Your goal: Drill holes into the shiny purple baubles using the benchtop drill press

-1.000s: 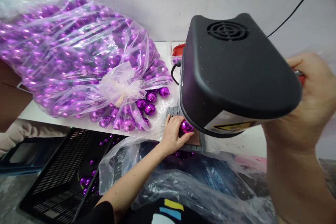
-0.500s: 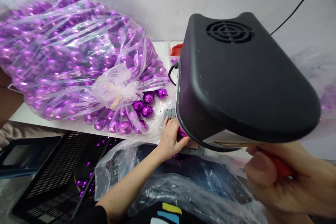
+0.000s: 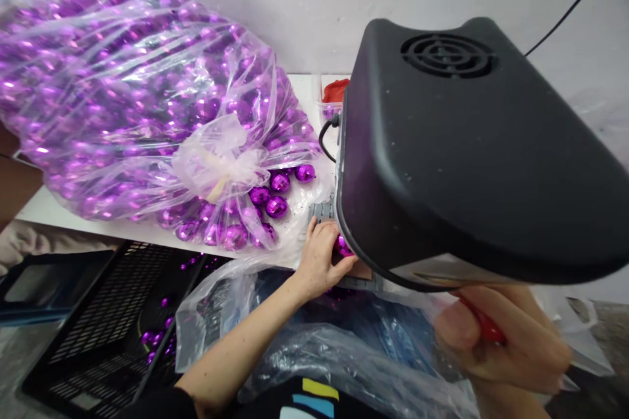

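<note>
My left hand (image 3: 322, 255) rests on the machine's grey base plate (image 3: 322, 211), its fingers closed around a shiny purple faceted bauble (image 3: 344, 246). Most of that bauble is hidden by the hand and the machine. Above it looms a black bench machine (image 3: 457, 163) with a round vent on top, blocking the view of its working end. My right hand (image 3: 506, 340) is wrapped around a red handle (image 3: 486, 326) below the machine's front right edge. Loose purple baubles (image 3: 276, 206) lie on the white table, left of my left hand.
A large clear bag (image 3: 216, 157) packed with purple baubles fills the table's left side. Behind the machine stands a clear tub with something red (image 3: 335, 90). Below left is a black crate (image 3: 98, 314) with several baubles. Clear plastic sheeting (image 3: 314, 360) covers my lap.
My right hand has shifted left and slightly down with the red handle. The machine appears a little further right in view. My left hand stays on the bauble.
</note>
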Motion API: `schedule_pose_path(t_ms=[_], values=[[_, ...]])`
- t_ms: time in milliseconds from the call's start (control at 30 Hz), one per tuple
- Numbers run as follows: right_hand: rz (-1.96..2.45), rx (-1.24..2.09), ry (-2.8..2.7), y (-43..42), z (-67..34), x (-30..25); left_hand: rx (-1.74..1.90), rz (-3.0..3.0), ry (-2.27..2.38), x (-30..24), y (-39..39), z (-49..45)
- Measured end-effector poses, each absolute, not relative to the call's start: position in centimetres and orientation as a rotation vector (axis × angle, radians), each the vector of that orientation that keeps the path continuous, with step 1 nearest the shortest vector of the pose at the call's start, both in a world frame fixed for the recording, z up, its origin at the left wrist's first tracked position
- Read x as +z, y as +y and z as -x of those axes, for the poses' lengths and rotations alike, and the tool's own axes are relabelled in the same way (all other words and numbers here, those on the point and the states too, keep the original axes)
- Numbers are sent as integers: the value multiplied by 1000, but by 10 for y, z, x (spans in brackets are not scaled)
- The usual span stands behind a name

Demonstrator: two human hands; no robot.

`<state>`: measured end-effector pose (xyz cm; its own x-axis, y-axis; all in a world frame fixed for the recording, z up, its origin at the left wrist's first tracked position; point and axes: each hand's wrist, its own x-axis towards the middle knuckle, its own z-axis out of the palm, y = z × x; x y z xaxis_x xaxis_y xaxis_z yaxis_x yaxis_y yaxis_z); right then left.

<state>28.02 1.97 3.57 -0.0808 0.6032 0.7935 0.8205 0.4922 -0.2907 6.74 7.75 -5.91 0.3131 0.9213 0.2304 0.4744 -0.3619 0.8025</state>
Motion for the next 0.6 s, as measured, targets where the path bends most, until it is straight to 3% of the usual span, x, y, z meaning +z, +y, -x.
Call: schedule_pose_path(t_ms=[600], values=[[1220, -334, -1607, 19, -273, -7, 929, -1939, 1234, -62, 77, -68]])
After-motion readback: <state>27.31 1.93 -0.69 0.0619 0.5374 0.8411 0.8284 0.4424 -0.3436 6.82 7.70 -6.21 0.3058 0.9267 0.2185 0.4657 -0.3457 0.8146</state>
